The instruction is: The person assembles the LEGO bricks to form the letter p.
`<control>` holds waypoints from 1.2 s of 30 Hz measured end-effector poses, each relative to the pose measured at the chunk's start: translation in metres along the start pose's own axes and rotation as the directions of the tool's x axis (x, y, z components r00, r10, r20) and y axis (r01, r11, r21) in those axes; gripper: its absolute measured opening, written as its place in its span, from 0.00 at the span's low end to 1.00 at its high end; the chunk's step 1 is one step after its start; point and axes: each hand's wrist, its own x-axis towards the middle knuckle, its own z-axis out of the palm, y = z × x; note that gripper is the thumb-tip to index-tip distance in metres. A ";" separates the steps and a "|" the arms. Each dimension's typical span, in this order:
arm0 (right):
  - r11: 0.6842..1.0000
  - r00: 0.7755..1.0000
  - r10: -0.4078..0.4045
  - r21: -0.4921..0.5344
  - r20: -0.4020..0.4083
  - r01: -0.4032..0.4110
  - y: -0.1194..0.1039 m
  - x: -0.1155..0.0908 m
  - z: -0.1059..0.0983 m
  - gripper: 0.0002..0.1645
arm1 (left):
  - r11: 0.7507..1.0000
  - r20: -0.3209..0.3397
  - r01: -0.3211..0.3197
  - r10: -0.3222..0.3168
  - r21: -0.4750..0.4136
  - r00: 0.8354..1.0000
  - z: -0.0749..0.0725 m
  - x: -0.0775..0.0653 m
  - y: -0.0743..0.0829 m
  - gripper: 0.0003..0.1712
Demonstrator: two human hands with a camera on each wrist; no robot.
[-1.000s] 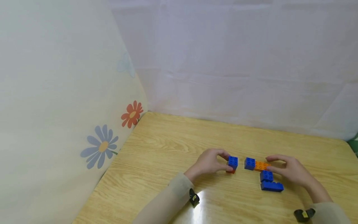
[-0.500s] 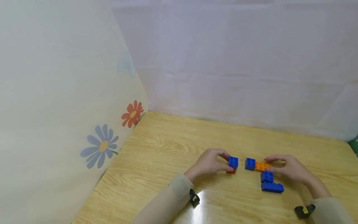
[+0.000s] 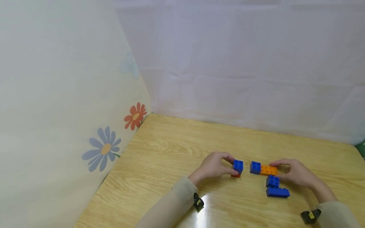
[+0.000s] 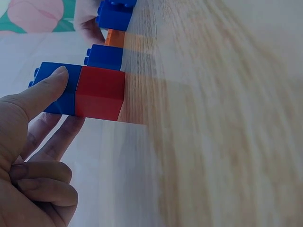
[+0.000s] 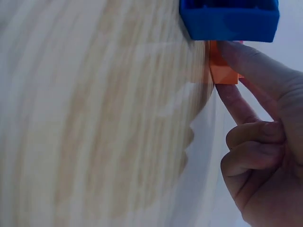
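Note:
In the head view my left hand (image 3: 212, 165) pinches a blue toy building brick (image 3: 238, 166) that sits on a red brick (image 3: 235, 175). The left wrist view shows my thumb pressed on the side of the blue brick, fingers on the opposite side, and the red brick (image 4: 100, 92) fully exposed. My right hand (image 3: 297, 174) holds the right end of an orange brick (image 3: 269, 170) between thumb and fingers, seen also in the right wrist view. Against the orange brick's left end stands another blue brick (image 3: 255, 167), a short gap from the left-hand stack.
Just in front of the orange brick lies a small blue brick (image 3: 272, 181), with a long blue brick (image 3: 278, 192) nearer to me. All rest on a wood-grain table (image 3: 176, 142). A white sheet (image 3: 228, 63) hangs behind, and a flower-patterned panel (image 3: 57, 110) stands at left.
My right thumb has shifted slightly right and toward me, uncovering more of the orange brick's top. My left hand keeps its grip in nearly the same spot.

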 end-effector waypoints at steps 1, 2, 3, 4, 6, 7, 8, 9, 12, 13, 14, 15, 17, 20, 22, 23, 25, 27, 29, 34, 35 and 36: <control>1.000 1.000 0.004 -0.002 0.000 -0.004 0.000 0.000 0.000 0.25 | 1.000 0.001 0.001 -0.001 -0.002 1.000 0.000 0.000 0.000 0.21; 1.000 1.000 0.007 -0.004 -0.002 -0.007 0.001 0.000 0.000 0.25 | 1.000 0.002 0.001 -0.001 -0.003 1.000 0.000 0.000 0.000 0.21; 1.000 1.000 0.008 -0.007 -0.004 -0.008 0.001 -0.001 0.000 0.25 | 1.000 0.002 0.001 -0.001 -0.003 1.000 0.000 0.000 0.000 0.21; 1.000 1.000 0.009 -0.008 -0.007 -0.009 0.001 -0.001 0.000 0.25 | 1.000 0.003 0.001 -0.001 -0.002 1.000 0.000 0.000 0.001 0.21; 1.000 1.000 0.013 -0.017 -0.018 -0.013 0.002 -0.002 0.000 0.25 | 1.000 0.003 0.002 -0.002 -0.002 1.000 0.000 0.000 0.000 0.20; 1.000 1.000 0.010 -0.024 -0.023 -0.011 0.002 -0.003 0.000 0.25 | 1.000 0.004 0.001 -0.001 -0.005 1.000 0.000 0.000 0.000 0.20; 1.000 1.000 0.009 -0.030 -0.030 -0.010 0.002 -0.004 -0.001 0.25 | 1.000 0.004 0.002 -0.002 -0.005 1.000 0.000 0.000 0.000 0.20; 0.999 0.999 0.014 -0.032 -0.037 -0.015 0.002 -0.005 -0.001 0.25 | 1.000 0.004 0.002 -0.002 -0.008 1.000 0.001 0.000 0.000 0.20; 0.999 0.998 0.034 -0.025 -0.056 -0.035 0.003 -0.008 -0.002 0.27 | 1.000 0.003 0.004 -0.004 -0.014 1.000 0.001 0.001 -0.001 0.20; 0.999 0.998 0.036 -0.023 -0.060 -0.037 0.003 -0.009 -0.002 0.28 | 1.000 0.002 0.005 -0.005 -0.015 1.000 0.001 0.001 -0.001 0.20; 0.999 0.997 0.044 -0.022 -0.068 -0.046 0.002 -0.010 -0.002 0.29 | 1.000 0.002 0.008 -0.008 -0.015 1.000 0.001 0.001 -0.001 0.20; 0.998 0.996 0.054 -0.020 -0.076 -0.055 0.002 -0.012 -0.002 0.29 | 1.000 0.002 0.010 -0.010 -0.014 1.000 0.001 0.000 -0.001 0.20; 0.998 0.994 0.058 -0.022 -0.091 -0.060 0.001 -0.014 -0.003 0.31 | 1.000 0.003 0.014 -0.014 -0.015 1.000 0.001 0.000 -0.001 0.20; 0.998 0.991 0.054 -0.034 -0.125 -0.059 -0.001 -0.017 -0.004 0.31 | 1.000 0.005 0.017 -0.017 -0.014 1.000 0.001 0.000 -0.001 0.20; 0.998 0.988 0.049 -0.034 -0.148 -0.054 -0.002 -0.019 -0.004 0.31 | 1.000 0.006 0.016 -0.016 -0.015 1.000 0.000 -0.001 -0.001 0.20; 0.998 0.986 0.047 -0.031 -0.160 -0.053 -0.003 -0.020 -0.004 0.30 | 1.000 0.006 0.016 -0.016 -0.013 1.000 0.000 -0.001 -0.001 0.20; 0.998 0.981 0.051 -0.017 -0.185 -0.056 -0.004 -0.021 -0.004 0.30 | 1.000 0.006 0.014 -0.014 -0.012 1.000 0.000 -0.001 -0.001 0.20; 0.999 0.976 0.050 -0.003 -0.212 -0.051 -0.006 -0.023 -0.004 0.29 | 1.000 0.005 0.014 -0.014 -0.010 1.000 0.001 0.000 -0.001 0.20; 0.999 0.970 0.050 0.003 -0.236 -0.051 -0.008 -0.024 -0.003 0.29 | 1.000 0.004 0.014 -0.014 -0.009 1.000 0.001 0.000 -0.001 0.19; 0.999 0.958 0.033 -0.026 -0.284 -0.042 -0.015 -0.026 -0.002 0.28 | 1.000 0.000 0.010 -0.010 -0.015 1.000 0.001 0.000 -0.001 0.19; 0.999 0.957 0.025 -0.032 -0.290 -0.036 -0.016 -0.026 -0.002 0.28 | 1.000 0.000 0.009 -0.009 -0.018 1.000 0.001 0.000 -0.001 0.19; 0.999 0.955 0.018 -0.037 -0.297 -0.031 -0.017 -0.027 -0.001 0.28 | 1.000 0.000 0.010 -0.010 -0.019 1.000 0.002 0.000 -0.002 0.19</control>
